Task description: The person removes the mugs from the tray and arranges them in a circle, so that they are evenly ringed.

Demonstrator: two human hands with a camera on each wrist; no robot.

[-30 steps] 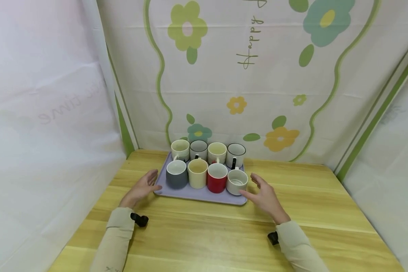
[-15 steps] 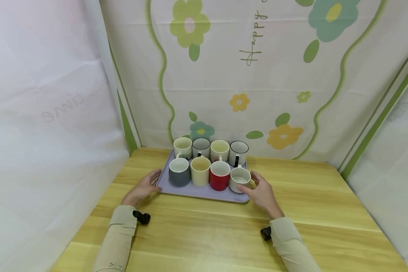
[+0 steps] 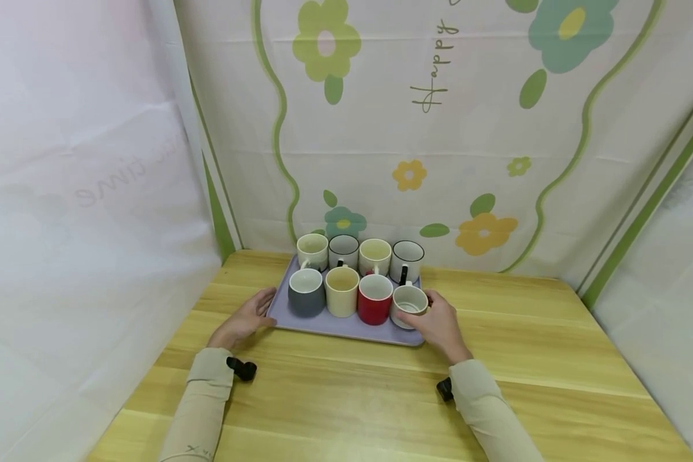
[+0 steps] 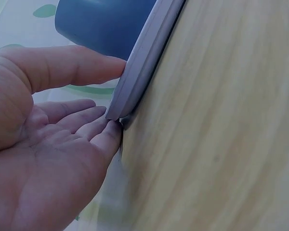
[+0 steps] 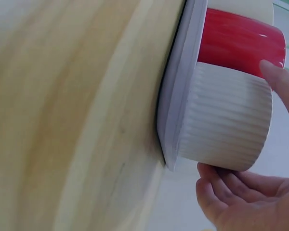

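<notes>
One light purple tray (image 3: 323, 326) on the wood surface (image 3: 346, 398), at the far side, close to the wall cloth (image 3: 369, 128). On the tray, eight mugs (image 3: 341, 295), all right way up, in two rows of four. Near row, from left to right: one dark gray mug (image 3: 307, 303), one yellow mug (image 3: 342, 303), one red mug (image 3: 374, 309) and one white ribbed mug (image 5: 226, 115). Far row, from left to right: one cream mug (image 3: 314, 255), one black-rimmed mug (image 3: 344, 249), a second cream mug (image 3: 375, 255) and a second black-rimmed mug (image 3: 409, 260). Black handles (image 3: 403, 275) on both black-rimmed mugs, pointing to the near side. White inside the dark gray mug and the red mug, soft yellow inside the yellow mug and both cream mugs.

Left hand (image 3: 244, 323) and right hand (image 3: 441, 326) well apart, one at each side of the tray. Left thumb touching the tray's edge by the near left corner, other fingers held out long, tips just by the edge. Right hand around the white ribbed mug, thumb at the front, fingers on the right side; cannot tell how tight.

Two light sleeves (image 3: 199, 398), one small black gadget (image 3: 244, 369) at each. On the wall cloth, six flowers (image 3: 485, 234), two green, two blue-green and two orange, and one sideways word, "Happy" (image 3: 430, 90)
</notes>
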